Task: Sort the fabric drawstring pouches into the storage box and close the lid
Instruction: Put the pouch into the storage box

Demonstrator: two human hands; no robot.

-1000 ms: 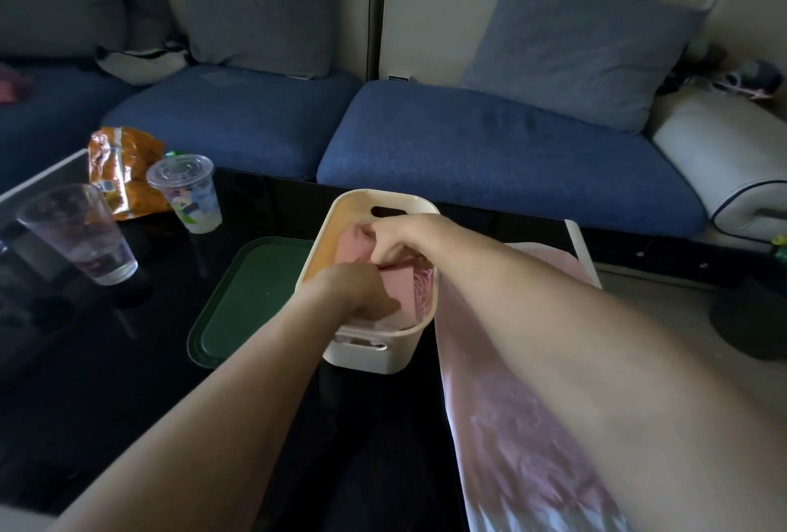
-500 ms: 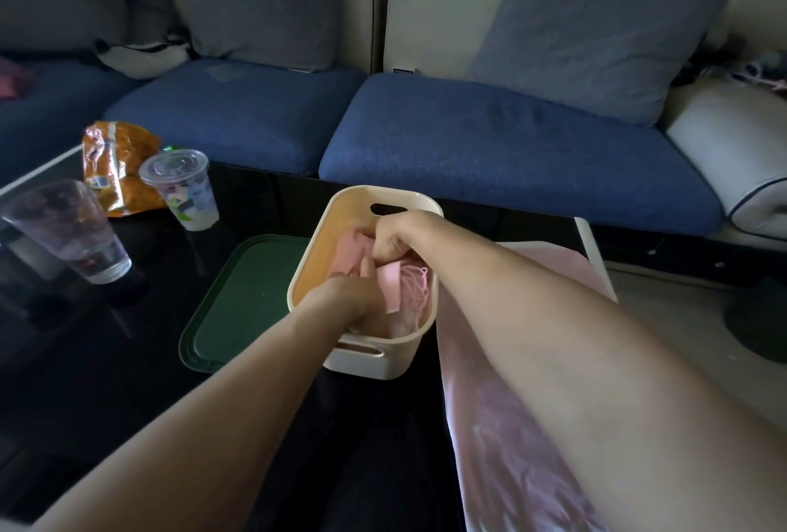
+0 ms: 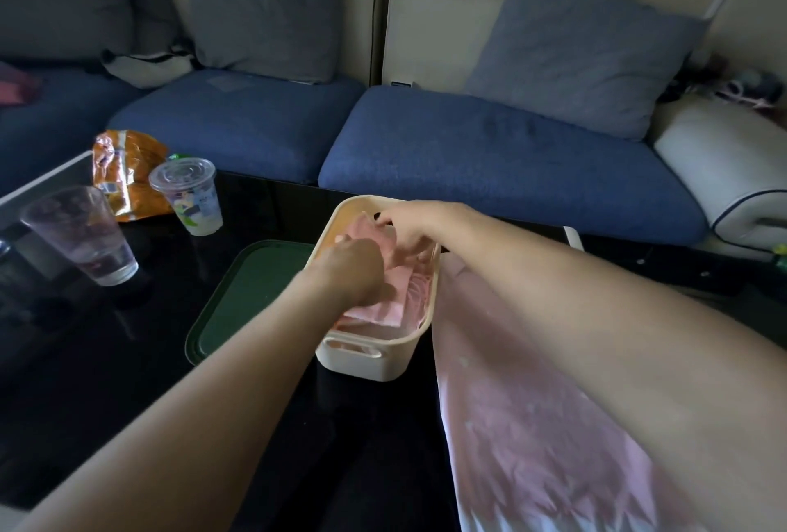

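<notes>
A cream plastic storage box with handle slots stands on the black glass table. Pink fabric drawstring pouches lie piled inside it. Both my hands are down in the box. My left hand has its fingers curled into the pouches near the middle. At the far end my right hand grips a pink pouch. A dark green lid lies flat on the table just left of the box.
A pink plastic bag lies on the table right of the box. A glass, a lidded plastic cup and an orange snack bag stand at the left. A blue sofa runs behind the table.
Both hands stayed inside the box and shifted slightly, rearranging the pink pouches. The camera view moved a little.
</notes>
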